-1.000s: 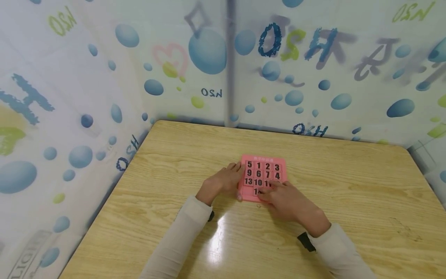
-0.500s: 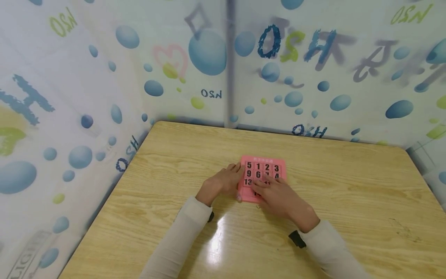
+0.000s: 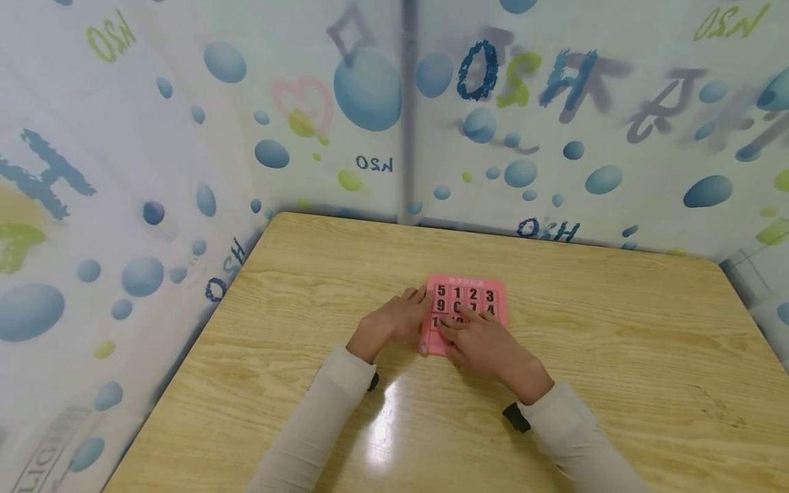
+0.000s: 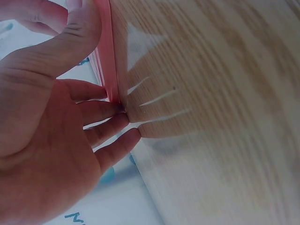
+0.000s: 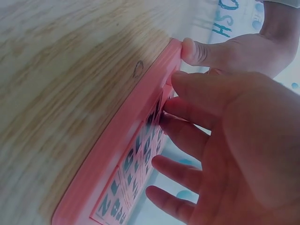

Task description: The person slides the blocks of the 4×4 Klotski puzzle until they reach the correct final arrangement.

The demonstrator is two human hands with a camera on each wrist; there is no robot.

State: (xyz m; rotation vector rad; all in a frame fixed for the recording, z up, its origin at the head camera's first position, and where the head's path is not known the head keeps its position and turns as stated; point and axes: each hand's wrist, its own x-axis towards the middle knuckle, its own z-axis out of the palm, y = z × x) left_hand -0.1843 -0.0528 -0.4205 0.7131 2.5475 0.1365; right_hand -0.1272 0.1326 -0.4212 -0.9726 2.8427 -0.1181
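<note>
A pink number slide puzzle point(image 3: 466, 282) lies flat on the table, its tiles marked with black numerals. My left hand point(image 3: 399, 318) holds the frame's left side, with the thumb at the near left corner. In the left wrist view, several left fingers point(image 4: 112, 145) reach down to the tabletop beside the frame. My right hand point(image 3: 490, 346) is over the puzzle's lower right part, fingertips on the tiles in the lower rows. These fingers point(image 5: 185, 136) are spread and only slightly bent in the right wrist view. The hand hides most of the bottom rows.
The wooden table point(image 3: 616, 329) extends around the puzzle on every side. Behind it and on the left stand pale walls point(image 3: 308, 185) printed with blue and green bubbles and letters. Light glares off the tabletop near the left forearm.
My right hand has shifted left across the tiles, from the lower right toward the 13 tile. The left hand and the frame stay in place.
</note>
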